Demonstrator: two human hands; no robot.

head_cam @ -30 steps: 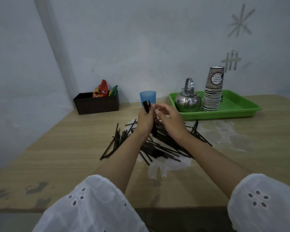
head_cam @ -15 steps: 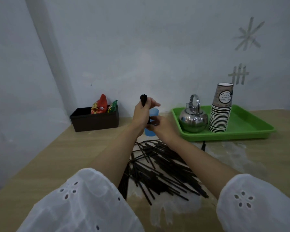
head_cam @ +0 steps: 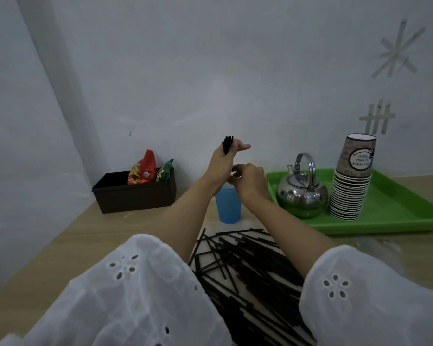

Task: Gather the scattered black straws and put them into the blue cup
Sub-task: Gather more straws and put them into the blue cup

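The table [head_cam: 105, 236] top looks like pale wood grain, matt, with whitish worn patches; the black straws [head_cam: 248, 265] are smooth, dull plastic; the blue cup [head_cam: 228, 208] is translucent plastic with a soft sheen; the kettle [head_cam: 301, 196] is polished metal, mirror-bright; the green tray [head_cam: 390, 216] is glossy plastic; the stacked cups [head_cam: 350, 193] are printed paper; the dark box [head_cam: 135, 198] is matt; the snack packets [head_cam: 141, 171] are shiny, crinkled foil; the sleeves [head_cam: 125, 295] are white eyelet cloth.
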